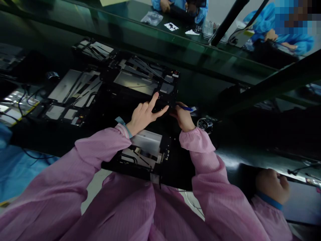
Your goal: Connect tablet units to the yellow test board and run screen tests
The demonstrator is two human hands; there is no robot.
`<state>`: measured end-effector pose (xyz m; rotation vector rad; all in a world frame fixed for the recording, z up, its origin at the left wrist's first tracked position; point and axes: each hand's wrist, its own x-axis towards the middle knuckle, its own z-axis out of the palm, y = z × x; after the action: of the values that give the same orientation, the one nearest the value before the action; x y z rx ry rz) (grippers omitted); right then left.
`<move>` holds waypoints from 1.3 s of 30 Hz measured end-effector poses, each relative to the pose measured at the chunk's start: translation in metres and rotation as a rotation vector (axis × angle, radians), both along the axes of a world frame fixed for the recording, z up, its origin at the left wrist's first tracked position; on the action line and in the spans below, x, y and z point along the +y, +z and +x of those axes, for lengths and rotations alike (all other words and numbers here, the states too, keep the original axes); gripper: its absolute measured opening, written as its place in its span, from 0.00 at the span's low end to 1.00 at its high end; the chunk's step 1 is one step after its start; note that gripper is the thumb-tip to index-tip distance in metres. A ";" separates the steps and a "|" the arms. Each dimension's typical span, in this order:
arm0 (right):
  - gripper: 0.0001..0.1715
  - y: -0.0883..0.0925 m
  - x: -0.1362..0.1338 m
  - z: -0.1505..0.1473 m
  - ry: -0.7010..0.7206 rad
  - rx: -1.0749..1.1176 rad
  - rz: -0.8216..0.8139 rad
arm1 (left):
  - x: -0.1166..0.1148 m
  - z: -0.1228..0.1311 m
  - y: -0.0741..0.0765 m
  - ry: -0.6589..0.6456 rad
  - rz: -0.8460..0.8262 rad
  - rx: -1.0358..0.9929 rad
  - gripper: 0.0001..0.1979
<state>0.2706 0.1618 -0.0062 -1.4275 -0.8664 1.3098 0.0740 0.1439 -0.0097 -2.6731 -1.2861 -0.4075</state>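
My left hand (144, 115) is spread over a dark electronic casing, its index finger and thumb extended near the lower edge of an opened device (136, 82) with silvery panels and flat cables. It grips nothing. Just to its right, my right hand (185, 117) is closed around a slim blue pen-like tool (185, 108); a pale piece shows at the tool's outer end. The fingertips of this hand are partly hidden and rest close to the casing's right corner. Below both hands, nearer my body, lies another opened black casing (140, 169) with a silvery panel (147, 140).
More opened devices (75, 88) lie to the left and at the back (92, 48). A shiny round metal object (205, 124) sits right of my right wrist. A neighbour's hand (272, 185) is at right. Across a green ledge, people in blue work beside a plastic bag (152, 18).
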 end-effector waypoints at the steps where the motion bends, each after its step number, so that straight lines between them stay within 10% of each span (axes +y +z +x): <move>1: 0.04 0.001 0.001 0.002 0.006 0.018 0.018 | 0.000 0.000 0.003 0.013 -0.008 -0.013 0.40; 8: 0.17 -0.014 0.003 0.010 -0.052 0.006 0.073 | 0.008 -0.003 0.028 0.158 0.077 -0.070 0.50; 14: 0.14 -0.039 -0.011 -0.004 0.187 -0.248 0.287 | 0.009 -0.005 0.030 0.208 0.095 -0.054 0.46; 28: 0.10 -0.027 -0.012 -0.001 0.194 -0.494 0.355 | 0.006 -0.003 0.029 0.166 0.085 -0.036 0.47; 34: 0.10 0.006 -0.037 0.043 -0.122 -0.373 0.407 | -0.007 0.005 0.018 0.028 0.033 0.008 0.34; 39: 0.09 0.055 -0.093 0.045 -0.133 -0.266 0.485 | -0.029 0.002 0.040 -0.071 -0.026 -0.473 0.31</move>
<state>0.3155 0.0693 0.0487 -1.2549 -1.1520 0.7491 0.0755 0.1146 0.0300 -2.7472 -1.3060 -1.0925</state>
